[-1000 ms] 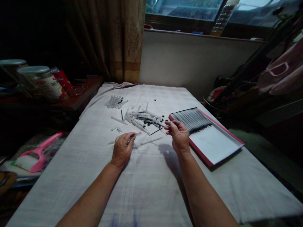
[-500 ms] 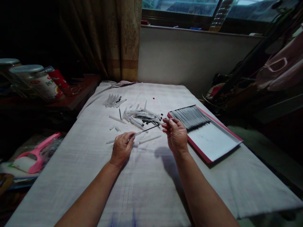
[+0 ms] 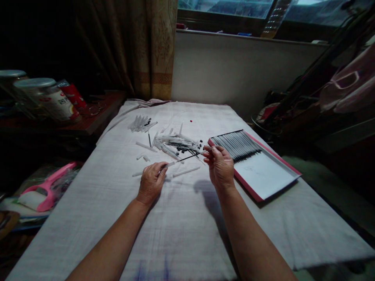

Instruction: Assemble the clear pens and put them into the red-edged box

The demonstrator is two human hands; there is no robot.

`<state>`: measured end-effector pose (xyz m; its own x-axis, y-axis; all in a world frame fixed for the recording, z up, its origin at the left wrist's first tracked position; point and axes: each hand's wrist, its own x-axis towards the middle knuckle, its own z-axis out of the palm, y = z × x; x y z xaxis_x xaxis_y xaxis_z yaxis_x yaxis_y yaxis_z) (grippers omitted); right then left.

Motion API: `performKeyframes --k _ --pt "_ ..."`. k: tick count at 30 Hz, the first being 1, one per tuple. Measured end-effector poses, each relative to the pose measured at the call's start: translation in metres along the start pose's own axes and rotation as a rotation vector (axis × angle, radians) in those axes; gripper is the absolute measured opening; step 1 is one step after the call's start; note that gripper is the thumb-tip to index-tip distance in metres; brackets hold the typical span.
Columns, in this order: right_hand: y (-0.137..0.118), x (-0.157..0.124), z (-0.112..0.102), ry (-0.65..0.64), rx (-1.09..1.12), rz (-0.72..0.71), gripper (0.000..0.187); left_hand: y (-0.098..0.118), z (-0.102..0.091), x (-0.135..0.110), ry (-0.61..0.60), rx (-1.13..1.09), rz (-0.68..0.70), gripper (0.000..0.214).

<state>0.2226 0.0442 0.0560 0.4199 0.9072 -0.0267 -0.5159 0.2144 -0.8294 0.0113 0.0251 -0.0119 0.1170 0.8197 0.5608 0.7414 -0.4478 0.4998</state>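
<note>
My left hand [image 3: 152,181] is closed on a clear pen barrel [image 3: 170,164] just above the white cloth. A thin black pen refill [image 3: 189,157] slants up from the barrel's end to my right hand [image 3: 220,167]. Thumb and fingertips of that hand pinch the refill's far end, which they partly hide. Beyond my hands lies a loose pile of clear barrels, black refills and small black caps [image 3: 201,141]. One clear barrel [image 3: 186,171] rests on the cloth between the hands.
At right, a shallow pink-edged box [image 3: 272,177] holds a row of pens [image 3: 236,144]. Another bunch of clear barrels [image 3: 139,123] lies at the back left, and a small red piece [image 3: 191,121] at the back. Jars [image 3: 43,99] stand on a side table; a pink-handled item [image 3: 48,191] is lower left.
My right hand has moved slightly to the right, away from the left, and a little more of the black refill shows between them. The left hand stays nearly still.
</note>
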Motion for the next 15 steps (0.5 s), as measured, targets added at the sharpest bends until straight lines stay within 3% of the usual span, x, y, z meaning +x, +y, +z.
performKeyframes --k 9,12,15 --pt "0.025 0.001 -0.006 -0.097 -0.158 0.054 0.029 -0.002 0.000 -0.002 0.036 0.067 0.083 0.022" --pt "0.042 -0.004 -0.008 -0.180 -0.352 0.001 0.023 0.000 0.000 -0.003 0.010 0.088 0.123 0.022" --pt "0.058 -0.017 -0.007 -0.362 -0.574 -0.156 0.015 0.004 0.002 -0.004 -0.010 0.085 0.142 0.023"
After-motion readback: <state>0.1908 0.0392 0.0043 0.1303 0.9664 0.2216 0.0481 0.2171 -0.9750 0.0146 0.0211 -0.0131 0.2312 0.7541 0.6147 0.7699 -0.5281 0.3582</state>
